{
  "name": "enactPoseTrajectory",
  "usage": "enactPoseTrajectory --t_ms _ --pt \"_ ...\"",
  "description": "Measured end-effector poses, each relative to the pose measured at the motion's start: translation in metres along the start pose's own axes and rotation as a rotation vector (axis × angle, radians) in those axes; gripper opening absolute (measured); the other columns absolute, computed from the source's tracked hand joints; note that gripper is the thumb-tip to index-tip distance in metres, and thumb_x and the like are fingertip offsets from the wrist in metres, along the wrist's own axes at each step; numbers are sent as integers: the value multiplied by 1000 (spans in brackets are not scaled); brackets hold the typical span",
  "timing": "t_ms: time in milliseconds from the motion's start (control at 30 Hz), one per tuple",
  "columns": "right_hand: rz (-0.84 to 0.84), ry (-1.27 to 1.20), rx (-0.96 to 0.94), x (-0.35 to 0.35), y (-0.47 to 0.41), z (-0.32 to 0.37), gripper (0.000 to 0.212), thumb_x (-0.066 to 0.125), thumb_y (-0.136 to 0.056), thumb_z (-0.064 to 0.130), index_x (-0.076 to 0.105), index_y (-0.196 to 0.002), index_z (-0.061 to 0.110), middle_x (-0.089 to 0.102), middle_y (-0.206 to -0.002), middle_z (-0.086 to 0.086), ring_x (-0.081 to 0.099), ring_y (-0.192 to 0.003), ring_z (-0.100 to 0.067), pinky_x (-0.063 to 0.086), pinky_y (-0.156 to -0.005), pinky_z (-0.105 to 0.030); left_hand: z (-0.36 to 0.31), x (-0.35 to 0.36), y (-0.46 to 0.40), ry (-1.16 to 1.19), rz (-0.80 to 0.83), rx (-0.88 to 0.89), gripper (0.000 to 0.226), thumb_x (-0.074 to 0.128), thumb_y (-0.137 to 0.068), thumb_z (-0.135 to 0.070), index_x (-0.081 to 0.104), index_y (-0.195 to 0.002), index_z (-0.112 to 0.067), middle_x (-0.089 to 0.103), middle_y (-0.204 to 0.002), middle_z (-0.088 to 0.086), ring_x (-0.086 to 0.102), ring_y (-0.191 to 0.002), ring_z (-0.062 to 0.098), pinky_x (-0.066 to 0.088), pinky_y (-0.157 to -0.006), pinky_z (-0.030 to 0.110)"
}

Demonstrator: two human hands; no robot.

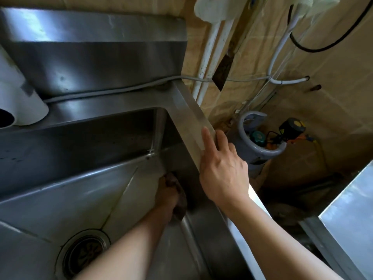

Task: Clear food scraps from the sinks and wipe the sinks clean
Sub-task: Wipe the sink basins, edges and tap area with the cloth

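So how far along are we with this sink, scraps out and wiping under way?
Done, as far as shown: no scraps visible on the sink floor or in the drain strainer. In hand: the left hand presses a brown cloth against the right inner wall, while the right hand rests on the rim. Left: the back wall shows dark specks; any other sink is out of view.

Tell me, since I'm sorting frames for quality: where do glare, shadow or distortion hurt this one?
Head view: glare whitens the sink rim below the right hand; the left hand and its cloth sit in shadow, slightly blurred; wide-angle distortion bends the edges.
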State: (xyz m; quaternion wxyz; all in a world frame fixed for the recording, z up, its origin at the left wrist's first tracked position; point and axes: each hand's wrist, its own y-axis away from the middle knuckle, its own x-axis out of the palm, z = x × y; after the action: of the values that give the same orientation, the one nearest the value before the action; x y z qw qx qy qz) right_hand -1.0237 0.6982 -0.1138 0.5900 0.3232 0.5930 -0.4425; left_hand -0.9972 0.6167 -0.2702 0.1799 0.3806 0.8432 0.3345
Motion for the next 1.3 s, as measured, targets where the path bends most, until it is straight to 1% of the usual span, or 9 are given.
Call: enactPoseTrajectory --t_ms 167,400,500,567,767,933,1067,1133,1300 --pt "-1 -5 1 1 1 0 58 38 -95 32 14 -147 28 30 -148 -8 48 -114 -31 36 -71 -34 -4 -4 -7 -120 17 -24 37 44 -91 -13 51 -128 -17 60 -117 21 59 -103 37 47 -95 42" --pt "50 -6 34 -3 3 1 60 36 -95 34 9 -148 30 27 -149 -7 46 -117 -30 42 -79 -37 -75 -13 42 171 159 281 33 40 -96 2 51 -113 -24 61 -94 -2 59 -83 12 48 -70 16" --pt "61 -4 35 -8 4 5 60 34 -95 37 7 -148 31 25 -150 -7 45 -118 -30 43 -82 -38 -102 -17 48 163 204 370 29 43 -96 -4 52 -109 -29 62 -105 6 61 -96 22 51 -86 32" --pt "62 -1 34 -8 4 6 60 33 -95 37 6 -149 31 24 -152 -8 44 -120 -30 44 -83 -38 -99 -17 39 121 181 366 36 44 -96 -5 48 -125 -24 59 -120 9 58 -108 27 47 -96 42" --pt "24 24 41 -1 2 5 60 38 -95 33 11 -149 29 29 -151 -8 48 -118 -31 43 -76 -36 -33 -11 -23 -17 55 162 41 43 -94 -2 47 -133 -14 58 -124 16 57 -108 30 43 -92 31" --pt "-2 37 14 1 0 2 60 40 -93 32 15 -148 28 32 -147 -7 50 -111 -29 36 -70 -33 -18 -3 -51 -147 -10 71 32 42 -95 -13 54 -125 -11 59 -121 21 57 -108 36 43 -100 41" --pt "26 41 29 -2 2 2 62 38 -94 33 10 -149 29 27 -149 -6 47 -116 -29 43 -78 -36 -53 -10 -29 33 2 216 28 43 -96 -2 55 -121 -5 60 -113 16 57 -103 30 44 -83 30" --pt "45 38 32 -4 3 2 64 39 -94 35 6 -149 30 25 -150 -5 46 -117 -28 44 -81 -36 -87 -11 -15 60 11 325 22 45 -94 -1 53 -104 -19 58 -101 10 55 -95 23 44 -78 27" --pt "100 16 56 -11 5 8 69 38 -94 39 -2 -149 31 17 -153 -4 40 -124 -27 42 -89 -36 -141 -21 18 4 -29 481 26 51 -94 -13 53 -118 -21 59 -118 11 55 -110 30 45 -98 44"
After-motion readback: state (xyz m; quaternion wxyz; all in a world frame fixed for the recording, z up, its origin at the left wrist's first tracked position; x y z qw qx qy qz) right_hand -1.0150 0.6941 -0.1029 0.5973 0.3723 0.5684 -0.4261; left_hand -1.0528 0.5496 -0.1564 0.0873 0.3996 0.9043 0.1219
